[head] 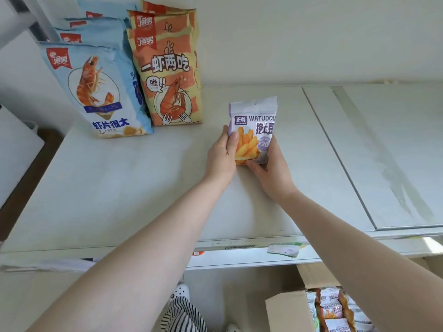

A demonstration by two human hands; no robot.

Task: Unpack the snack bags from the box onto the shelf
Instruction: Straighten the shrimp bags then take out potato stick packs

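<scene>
Both forearms fill the lower half of the view, reaching up from about 6 o'clock toward the middle of the white shelf [143, 188]. Between them, down at 6 o'clock, a striped garment and a white shoe show below the shelf edge. At 5 o'clock sits the open cardboard box [287, 310], with several more small purple-and-orange packets visible inside it.

At the centre, both hands meet on one small purple snack bag [255, 121] printed with fries, held upright with its lower edge at or just above the shelf surface; I cannot tell whether it touches. The left hand [221, 154] grips the bag's left edge, thumb across the front and fingers behind. The right hand [271, 171] holds the lower right corner, thumb under the bottom edge, fingers curled round the side.

At 10 to 11 o'clock, well apart from the purple bag, stand two rows already shelved: blue prawn-crisp bags [96, 92] and, just beside them, orange prawn bags [167, 80].

Judging by this, the larger bags are done and the small purple ones are only starting: none stands alone on the shelf, and the box looks well filled. Most of that batch seems left to unpack.
</scene>
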